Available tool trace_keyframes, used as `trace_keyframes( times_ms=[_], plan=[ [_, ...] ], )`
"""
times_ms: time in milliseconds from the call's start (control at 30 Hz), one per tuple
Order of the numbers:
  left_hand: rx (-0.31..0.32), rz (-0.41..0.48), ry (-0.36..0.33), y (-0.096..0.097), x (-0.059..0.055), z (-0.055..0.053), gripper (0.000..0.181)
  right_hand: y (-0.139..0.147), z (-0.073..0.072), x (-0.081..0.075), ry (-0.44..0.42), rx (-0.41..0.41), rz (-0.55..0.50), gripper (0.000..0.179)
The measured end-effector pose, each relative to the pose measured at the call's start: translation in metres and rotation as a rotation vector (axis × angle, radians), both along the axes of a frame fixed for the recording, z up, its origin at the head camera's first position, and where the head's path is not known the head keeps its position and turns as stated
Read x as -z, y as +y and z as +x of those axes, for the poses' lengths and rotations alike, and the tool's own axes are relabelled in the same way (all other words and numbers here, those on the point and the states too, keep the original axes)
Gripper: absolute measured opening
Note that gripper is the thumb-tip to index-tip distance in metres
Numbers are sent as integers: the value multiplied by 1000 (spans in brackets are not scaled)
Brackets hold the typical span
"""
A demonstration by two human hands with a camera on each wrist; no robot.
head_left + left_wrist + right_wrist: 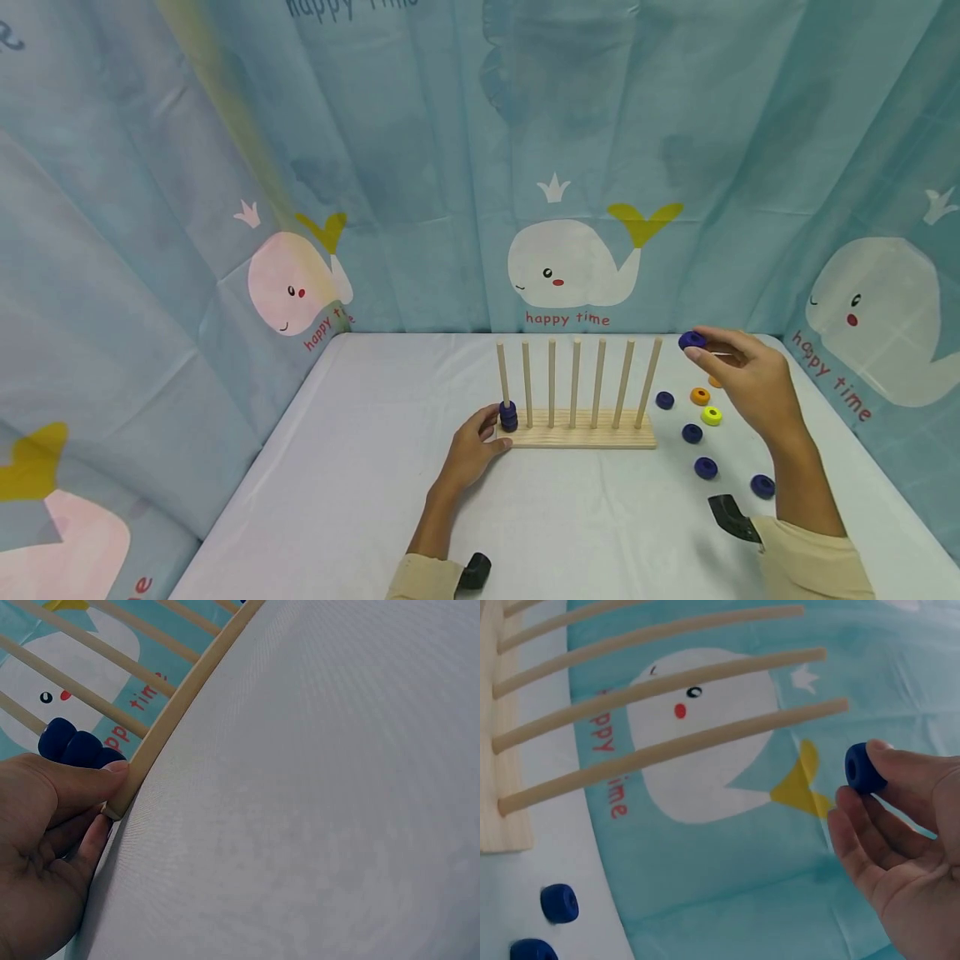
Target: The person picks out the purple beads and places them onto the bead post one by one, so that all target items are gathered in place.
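Observation:
A wooden peg board (585, 438) with a row of several upright pegs stands on the table. My left hand (468, 454) grips the left end of its base, the thumb (112, 768) lying along the front edge. Blue ring beads (508, 417) are stacked at the bottom of the leftmost peg, beside the left fingers. Up at the right, my right hand (753, 383) pinches one blue ring bead (866, 769) between thumb and fingertips. That bead is apart from the rightmost peg (675, 754), near the level of its top; its hole shows in the right wrist view.
Loose blue beads (706, 468) lie scattered right of the board, one blue bead (664, 401) close to its right end. Among them are a yellow bead (712, 416) and an orange bead (700, 396); another orange one is partly behind the right hand. A whale-print curtain (450, 167) surrounds the white table (360, 467).

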State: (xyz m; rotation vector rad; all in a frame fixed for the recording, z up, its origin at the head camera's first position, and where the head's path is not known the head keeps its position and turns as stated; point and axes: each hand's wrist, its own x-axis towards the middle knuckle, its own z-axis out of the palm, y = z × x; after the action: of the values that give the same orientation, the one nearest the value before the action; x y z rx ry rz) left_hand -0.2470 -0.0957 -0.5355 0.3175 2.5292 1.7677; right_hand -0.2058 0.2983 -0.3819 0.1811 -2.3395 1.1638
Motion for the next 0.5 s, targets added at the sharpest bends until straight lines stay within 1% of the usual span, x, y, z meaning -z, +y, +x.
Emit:
trace_keyframes(
  times_ms=[133, 200, 500],
  plan=[
    [-1, -1, -1, 0, 0, 0, 66, -6, -1, -5, 29, -27, -11, 43],
    [-7, 0, -9, 1, 0, -1, 67, -9, -1, -6, 37, -32, -19, 42],
    [-9, 9, -6, 1, -1, 0, 65, -21, -4, -13, 80, -69, -50, 38]
  ],
)
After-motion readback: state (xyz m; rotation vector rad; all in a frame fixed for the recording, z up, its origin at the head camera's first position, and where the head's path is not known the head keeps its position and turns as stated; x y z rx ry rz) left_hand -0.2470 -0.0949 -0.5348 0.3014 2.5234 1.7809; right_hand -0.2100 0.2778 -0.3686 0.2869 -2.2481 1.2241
